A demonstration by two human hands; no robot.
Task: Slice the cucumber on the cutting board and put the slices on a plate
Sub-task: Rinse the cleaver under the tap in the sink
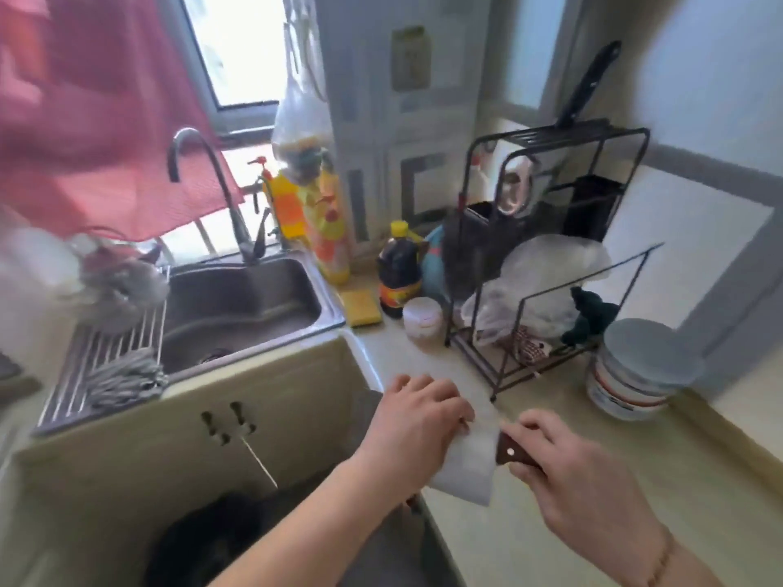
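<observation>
Both hands on a cleaver at the counter's edge, no cucumber in sight.

The right hand [570, 468] grips the cleaver's brown riveted handle [510, 453], fingers curled round it; the left hand [423, 415] lies curled over the top of the broad pale blade [468, 468], which is blurred. Beyond the hands stands a black wire rack [546, 264] stuffed with plastic bags, a knife handle poking up from it. Right of the rack sits a white lidded bucket [635, 370]. Off past the left hand are a dark sauce bottle [398, 271], a yellow sponge [362, 307] and the steel sink [250, 302].
</observation>
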